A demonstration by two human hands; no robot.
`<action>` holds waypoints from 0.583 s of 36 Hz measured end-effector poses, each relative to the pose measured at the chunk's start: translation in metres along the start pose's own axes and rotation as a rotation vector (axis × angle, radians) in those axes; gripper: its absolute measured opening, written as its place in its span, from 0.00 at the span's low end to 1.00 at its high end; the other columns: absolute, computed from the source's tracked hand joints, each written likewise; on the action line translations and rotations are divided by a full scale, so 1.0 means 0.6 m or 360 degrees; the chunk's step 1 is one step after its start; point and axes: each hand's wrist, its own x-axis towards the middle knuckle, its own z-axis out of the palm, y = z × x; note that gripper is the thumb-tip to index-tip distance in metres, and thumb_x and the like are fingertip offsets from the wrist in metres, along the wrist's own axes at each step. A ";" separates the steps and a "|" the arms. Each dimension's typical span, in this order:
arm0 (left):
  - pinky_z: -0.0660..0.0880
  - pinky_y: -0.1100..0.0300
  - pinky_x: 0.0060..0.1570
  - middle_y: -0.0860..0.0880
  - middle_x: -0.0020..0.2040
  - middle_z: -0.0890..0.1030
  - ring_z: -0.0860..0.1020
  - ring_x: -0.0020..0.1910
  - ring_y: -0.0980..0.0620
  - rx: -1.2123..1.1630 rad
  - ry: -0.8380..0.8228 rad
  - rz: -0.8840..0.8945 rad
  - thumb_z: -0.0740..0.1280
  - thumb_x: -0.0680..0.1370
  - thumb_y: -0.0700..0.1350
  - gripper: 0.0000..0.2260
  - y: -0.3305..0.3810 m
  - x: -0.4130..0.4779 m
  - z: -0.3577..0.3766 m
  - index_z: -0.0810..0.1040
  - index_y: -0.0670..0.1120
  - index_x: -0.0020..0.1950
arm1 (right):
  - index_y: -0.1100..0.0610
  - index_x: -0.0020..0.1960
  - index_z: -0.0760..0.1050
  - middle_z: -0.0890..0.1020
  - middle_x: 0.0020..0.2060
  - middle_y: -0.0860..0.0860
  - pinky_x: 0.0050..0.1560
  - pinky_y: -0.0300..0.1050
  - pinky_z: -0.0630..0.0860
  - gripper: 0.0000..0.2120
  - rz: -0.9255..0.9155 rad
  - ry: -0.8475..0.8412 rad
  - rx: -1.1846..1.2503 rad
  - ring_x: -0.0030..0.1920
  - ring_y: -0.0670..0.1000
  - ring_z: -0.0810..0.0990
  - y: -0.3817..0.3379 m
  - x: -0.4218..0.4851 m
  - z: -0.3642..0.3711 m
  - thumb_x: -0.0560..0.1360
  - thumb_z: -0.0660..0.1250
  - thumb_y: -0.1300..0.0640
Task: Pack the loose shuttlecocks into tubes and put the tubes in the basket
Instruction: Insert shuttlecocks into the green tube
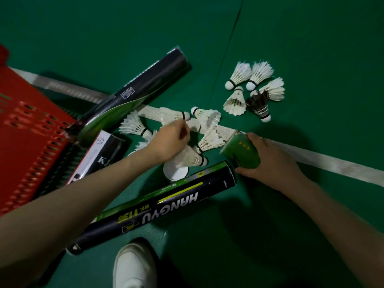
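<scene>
My right hand (270,163) is shut on a short green tube (242,152) with a torn rim, held just above the white line. My left hand (172,140), fingers curled, hovers over loose white shuttlecocks (209,140). One shuttlecock (193,159) lies partly hidden under its palm, and I cannot tell whether it is held. More shuttlecocks (239,75) lie in a cluster at the upper right, among them a dark-feathered one (259,104). A long black HANGYU tube (158,210) lies on the floor below my hands. The red basket (31,132) stands at the left.
Another black tube (141,88) leans on the basket's rim. A white and black KJ tube (99,154) lies beside the basket. A white court line (332,163) crosses the green floor. My white shoe (133,265) is at the bottom.
</scene>
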 end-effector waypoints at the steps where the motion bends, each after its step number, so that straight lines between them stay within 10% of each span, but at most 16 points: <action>1: 0.73 0.56 0.47 0.43 0.49 0.78 0.76 0.46 0.46 0.0206 -0.0214 0.0047 0.61 0.78 0.40 0.04 -0.012 -0.009 0.004 0.74 0.42 0.50 | 0.47 0.76 0.50 0.69 0.68 0.54 0.57 0.51 0.74 0.47 -0.0016 -0.0025 -0.0005 0.63 0.56 0.72 -0.002 -0.001 0.006 0.66 0.72 0.37; 4: 0.71 0.55 0.49 0.42 0.51 0.78 0.76 0.50 0.45 0.0380 -0.0415 0.0197 0.61 0.79 0.40 0.06 -0.038 -0.031 0.014 0.76 0.41 0.51 | 0.47 0.75 0.51 0.70 0.67 0.54 0.54 0.52 0.75 0.45 -0.0035 -0.0030 -0.0025 0.62 0.57 0.73 -0.002 -0.002 0.020 0.67 0.72 0.37; 9: 0.76 0.61 0.43 0.46 0.55 0.74 0.80 0.48 0.52 -0.0480 -0.0136 -0.0144 0.55 0.81 0.36 0.05 -0.042 -0.041 0.006 0.68 0.43 0.55 | 0.48 0.76 0.49 0.68 0.69 0.54 0.56 0.51 0.74 0.46 -0.0015 -0.0065 -0.0052 0.65 0.56 0.71 0.003 -0.007 0.029 0.68 0.71 0.39; 21: 0.69 0.56 0.59 0.48 0.65 0.72 0.73 0.60 0.47 0.0850 -0.0461 0.0402 0.66 0.75 0.50 0.19 -0.073 -0.077 0.034 0.73 0.48 0.65 | 0.48 0.76 0.49 0.68 0.68 0.54 0.53 0.49 0.72 0.45 0.0012 -0.0119 -0.0063 0.63 0.56 0.72 0.014 -0.016 0.038 0.69 0.71 0.43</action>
